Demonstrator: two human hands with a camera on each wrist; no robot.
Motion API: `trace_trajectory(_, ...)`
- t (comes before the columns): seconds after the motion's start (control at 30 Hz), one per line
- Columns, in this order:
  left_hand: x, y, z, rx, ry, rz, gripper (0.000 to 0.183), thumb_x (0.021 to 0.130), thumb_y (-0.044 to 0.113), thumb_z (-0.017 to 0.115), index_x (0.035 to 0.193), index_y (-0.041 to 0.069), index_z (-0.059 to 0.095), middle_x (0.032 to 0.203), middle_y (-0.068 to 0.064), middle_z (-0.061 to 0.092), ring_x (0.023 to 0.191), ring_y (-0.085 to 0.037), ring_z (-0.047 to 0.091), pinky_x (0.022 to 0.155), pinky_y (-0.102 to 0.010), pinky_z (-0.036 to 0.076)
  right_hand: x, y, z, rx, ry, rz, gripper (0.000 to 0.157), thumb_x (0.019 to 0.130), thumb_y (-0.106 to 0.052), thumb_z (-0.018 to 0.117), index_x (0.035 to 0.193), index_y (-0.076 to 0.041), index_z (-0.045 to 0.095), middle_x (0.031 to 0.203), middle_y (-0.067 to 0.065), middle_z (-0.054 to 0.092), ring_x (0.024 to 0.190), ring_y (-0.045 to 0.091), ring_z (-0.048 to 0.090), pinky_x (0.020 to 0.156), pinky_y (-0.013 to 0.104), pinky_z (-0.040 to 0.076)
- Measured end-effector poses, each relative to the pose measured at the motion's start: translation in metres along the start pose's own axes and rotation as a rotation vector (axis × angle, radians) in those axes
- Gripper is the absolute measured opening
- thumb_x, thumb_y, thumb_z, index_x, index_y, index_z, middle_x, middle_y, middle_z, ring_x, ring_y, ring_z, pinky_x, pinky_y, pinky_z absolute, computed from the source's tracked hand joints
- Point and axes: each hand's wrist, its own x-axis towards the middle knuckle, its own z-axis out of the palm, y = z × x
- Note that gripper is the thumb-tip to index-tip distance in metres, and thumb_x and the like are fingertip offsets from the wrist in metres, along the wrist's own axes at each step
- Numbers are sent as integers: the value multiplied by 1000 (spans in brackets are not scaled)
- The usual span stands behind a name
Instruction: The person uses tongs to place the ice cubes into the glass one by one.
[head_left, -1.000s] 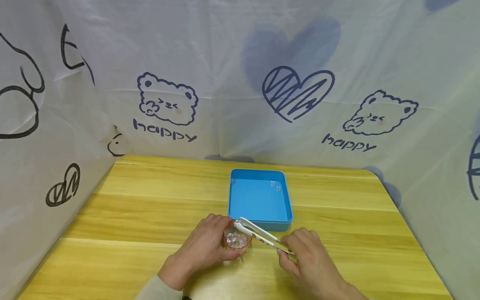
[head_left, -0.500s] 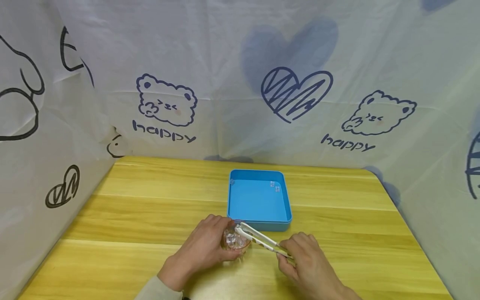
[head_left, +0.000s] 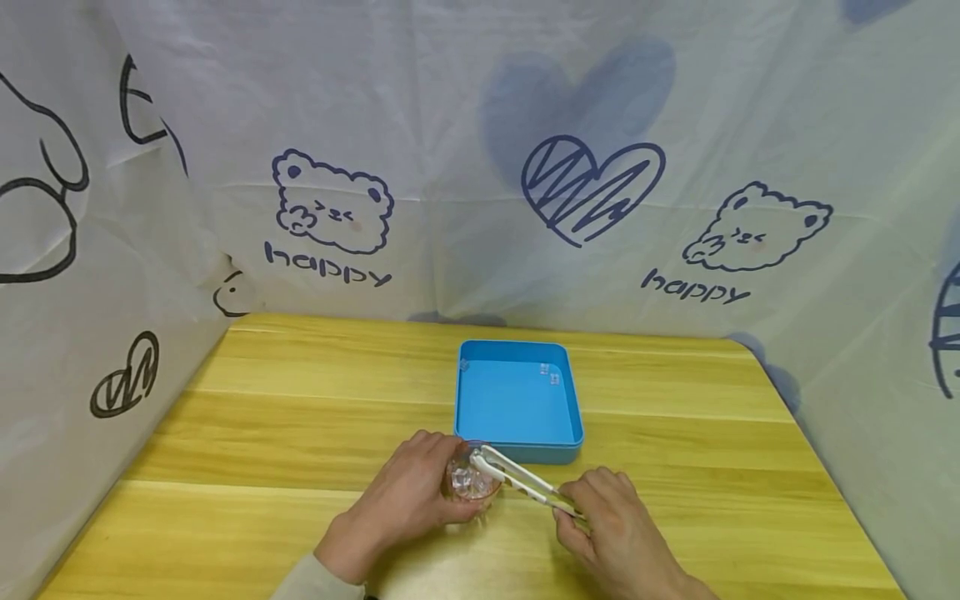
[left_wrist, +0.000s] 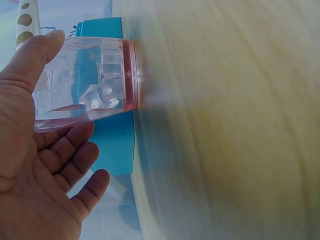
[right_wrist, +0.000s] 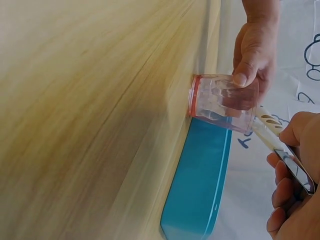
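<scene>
We read "happy" twice on backdrop (head_left: 457,217) beyond far edge of desk (head_left: 712,467) | left hand (head_left: 408,483) grips cup (head_left: 474,483) | right hand (head_left: 617,521) pinches tongs (head_left: 516,467)

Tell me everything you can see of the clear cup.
The clear cup looks pink-tinted, with a reddish band round its base; glass or plastic, I cannot tell. It stands upright on the table, nearer than the blue box, holding clear cubes. The left grip holds it. The tongs reach its open mouth; whether they touch it is unclear.
</scene>
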Motion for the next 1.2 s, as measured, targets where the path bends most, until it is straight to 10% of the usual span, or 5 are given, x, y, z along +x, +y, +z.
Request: trace_trajectory(1.2,-1,0,-1,-18,2,2,70,78,58,87,132,17,66,114,6,69,106,-12,56,96,-40,53,-3,-1,2,9,10,33,17,82,-12,78,95,-18,70,84,-17,59,79,2,51,69,22,40)
